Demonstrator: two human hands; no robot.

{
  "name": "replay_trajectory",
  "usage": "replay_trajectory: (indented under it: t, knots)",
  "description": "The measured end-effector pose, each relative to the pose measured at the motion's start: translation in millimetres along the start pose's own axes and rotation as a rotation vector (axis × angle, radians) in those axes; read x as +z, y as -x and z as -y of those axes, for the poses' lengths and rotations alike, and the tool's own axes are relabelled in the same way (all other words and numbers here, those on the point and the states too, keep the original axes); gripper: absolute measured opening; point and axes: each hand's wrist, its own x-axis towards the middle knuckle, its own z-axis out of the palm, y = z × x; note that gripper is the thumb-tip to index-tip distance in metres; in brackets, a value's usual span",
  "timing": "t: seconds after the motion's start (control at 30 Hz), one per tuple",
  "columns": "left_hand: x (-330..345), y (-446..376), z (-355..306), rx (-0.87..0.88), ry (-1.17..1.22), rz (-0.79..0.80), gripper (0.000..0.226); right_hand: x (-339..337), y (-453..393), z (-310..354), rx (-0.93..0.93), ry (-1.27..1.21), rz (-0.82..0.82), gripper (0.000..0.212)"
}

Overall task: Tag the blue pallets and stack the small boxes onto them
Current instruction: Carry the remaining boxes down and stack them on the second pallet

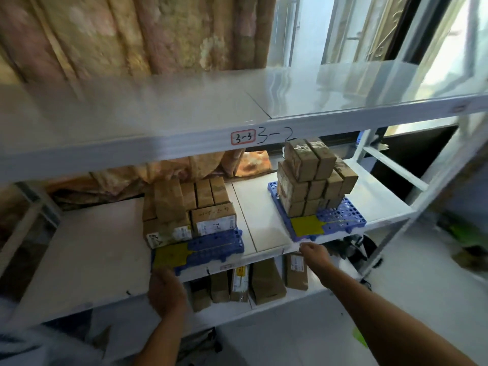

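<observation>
Two blue pallets sit on the middle shelf (87, 249). The left pallet (216, 245) carries a yellow tag (170, 256) and a stack of small brown boxes (184, 207). My left hand (165, 290) is at its front left corner, fingers curled at the pallet's edge. The right pallet (340, 219) has a yellow tag (306, 224) and a taller stack of small boxes (313, 178). My right hand (314, 253) reaches to the front edge of the right pallet, and its fingers are blurred against the shelf lip.
The white top shelf (184, 107) overhangs, marked "3-3" and "3-2" on its front rail. More brown boxes (264, 283) lie on the lower shelf. A curtain hangs behind, a window at the right, and metal uprights (396, 233) frame the right side.
</observation>
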Motion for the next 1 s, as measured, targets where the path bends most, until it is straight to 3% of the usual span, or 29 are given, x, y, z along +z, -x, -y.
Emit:
replay_trajectory:
  t: [0.27, 0.37, 0.47, 0.63, 0.77, 0.93, 1.0]
  knots:
    - [103.2, 53.1, -68.7, 0.068, 0.332, 0.346, 0.041, -120.3, -79.0, 2.8, -0.043, -0.006, -0.316, 0.03]
    - [163.7, 69.9, -111.0, -0.043, 0.45, 0.467, 0.035, -157.5, -128.2, 19.1, -0.045, -0.148, -0.372, 0.037]
    - [214.1, 95.3, -148.6, -0.144, 0.481, 0.556, 0.044, -180.6, -161.0, 38.8, -0.077, -0.316, -0.359, 0.048]
    - [281.7, 134.2, -176.4, -0.054, 0.397, 0.57, 0.048, -208.5, -201.9, 64.2, -0.135, -0.534, -0.104, 0.058]
    - [314.9, 147.1, -186.3, 0.021, 0.369, 0.61, 0.039, -207.0, -210.5, 71.3, -0.259, -0.445, 0.133, 0.047]
    - [323.0, 147.3, -187.7, 0.095, 0.306, 0.557, 0.037, -195.6, -209.4, 78.4, -0.415, -0.358, 0.203, 0.023]
    - [319.8, 142.6, -187.5, 0.113, 0.283, 0.519, 0.047, -199.9, -206.6, 72.7, -0.516, -0.247, 0.212, 0.042]
